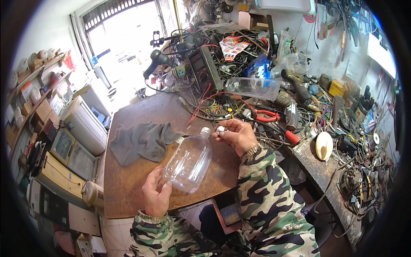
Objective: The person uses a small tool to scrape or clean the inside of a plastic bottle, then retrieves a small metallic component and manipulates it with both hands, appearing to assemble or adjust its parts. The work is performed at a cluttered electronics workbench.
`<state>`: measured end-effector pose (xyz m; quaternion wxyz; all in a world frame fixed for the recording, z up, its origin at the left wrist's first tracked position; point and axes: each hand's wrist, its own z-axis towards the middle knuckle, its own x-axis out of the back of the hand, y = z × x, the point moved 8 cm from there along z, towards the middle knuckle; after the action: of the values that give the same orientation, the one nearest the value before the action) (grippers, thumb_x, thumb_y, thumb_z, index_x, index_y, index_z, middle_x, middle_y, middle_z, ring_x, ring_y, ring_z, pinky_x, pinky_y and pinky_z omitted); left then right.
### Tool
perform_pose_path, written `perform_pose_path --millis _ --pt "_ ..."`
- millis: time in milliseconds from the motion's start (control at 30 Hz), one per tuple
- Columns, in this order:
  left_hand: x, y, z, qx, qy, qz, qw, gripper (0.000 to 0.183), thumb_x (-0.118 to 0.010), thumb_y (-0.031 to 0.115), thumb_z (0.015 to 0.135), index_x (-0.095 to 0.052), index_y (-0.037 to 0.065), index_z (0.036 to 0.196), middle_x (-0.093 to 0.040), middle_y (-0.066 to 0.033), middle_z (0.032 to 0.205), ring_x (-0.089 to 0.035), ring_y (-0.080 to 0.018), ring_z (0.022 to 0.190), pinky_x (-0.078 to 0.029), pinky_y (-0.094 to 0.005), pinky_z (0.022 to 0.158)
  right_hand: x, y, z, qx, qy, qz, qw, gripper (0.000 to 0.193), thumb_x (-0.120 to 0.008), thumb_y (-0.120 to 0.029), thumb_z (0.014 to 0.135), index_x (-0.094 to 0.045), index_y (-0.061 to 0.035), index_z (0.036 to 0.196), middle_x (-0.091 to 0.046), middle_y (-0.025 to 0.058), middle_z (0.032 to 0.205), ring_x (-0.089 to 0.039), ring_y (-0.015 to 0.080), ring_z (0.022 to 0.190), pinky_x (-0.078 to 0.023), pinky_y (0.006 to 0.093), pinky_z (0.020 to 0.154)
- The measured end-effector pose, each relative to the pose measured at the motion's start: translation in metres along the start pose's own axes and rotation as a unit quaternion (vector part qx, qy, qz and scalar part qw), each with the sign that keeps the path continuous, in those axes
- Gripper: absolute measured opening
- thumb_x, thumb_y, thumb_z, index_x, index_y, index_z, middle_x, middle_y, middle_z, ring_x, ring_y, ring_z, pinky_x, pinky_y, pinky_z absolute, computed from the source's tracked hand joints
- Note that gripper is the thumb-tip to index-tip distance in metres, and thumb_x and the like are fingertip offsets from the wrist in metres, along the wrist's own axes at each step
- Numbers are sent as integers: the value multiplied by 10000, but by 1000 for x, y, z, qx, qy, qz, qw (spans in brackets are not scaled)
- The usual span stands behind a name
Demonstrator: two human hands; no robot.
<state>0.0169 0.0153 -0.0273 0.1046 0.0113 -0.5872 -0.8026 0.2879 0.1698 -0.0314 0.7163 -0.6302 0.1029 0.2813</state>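
Note:
A clear, empty-looking plastic bottle [188, 162] is tilted over the brown table, its white-topped neck [205, 131] pointing away and to the right. My left hand [156, 192] grips the bottle near its base, the thumb against its side. Close to the neck, my right hand [236, 136] pinches a small white piece [220, 129], which looks like a bottle cap, between thumb and fingers. A slight gap shows between that piece and the neck. Behind the bottle, a crumpled grey cloth [143, 143] lies on the table.
The brown tabletop [124, 190] has a rounded near left corner. Tangled cables, red-handled pliers [267, 115], a clear plastic tray [252, 88] and a meter [201, 70] crowd the back. To the right, a cluttered bench [310, 169] holds tools and wires. Shelves line the left wall.

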Motion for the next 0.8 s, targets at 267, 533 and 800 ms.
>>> perform_pose_path --millis 267,533,800 --pt "-2 4 -1 7 6 -7 1000 500 -572 -14 874 -466 -119 1351 -593 -171 1276 -602 -201 1154 -475 -324 1005 16 19 6 -46 48 -158 985 274 -658 67 856 -613 127 1120 -698 151 849 -708 214 658 -556 291 475" --pt "-3 5 -1 20 4 -25 999 513 -565 -29 874 -448 -117 1366 -578 -172 1287 -596 -203 1167 -473 -326 1012 2 20 0 -53 7 -338 940 233 -687 12 850 -678 84 1071 -709 98 811 -631 107 541 -458 248 415" --pt "-2 4 -1 28 9 -32 999 527 -569 -25 868 -445 -115 1373 -573 -181 1297 -598 -221 1177 -471 -333 1021 29 11 4 -38 136 -113 984 365 -591 97 826 -575 144 1188 -663 198 1074 -717 256 902 -616 294 747"
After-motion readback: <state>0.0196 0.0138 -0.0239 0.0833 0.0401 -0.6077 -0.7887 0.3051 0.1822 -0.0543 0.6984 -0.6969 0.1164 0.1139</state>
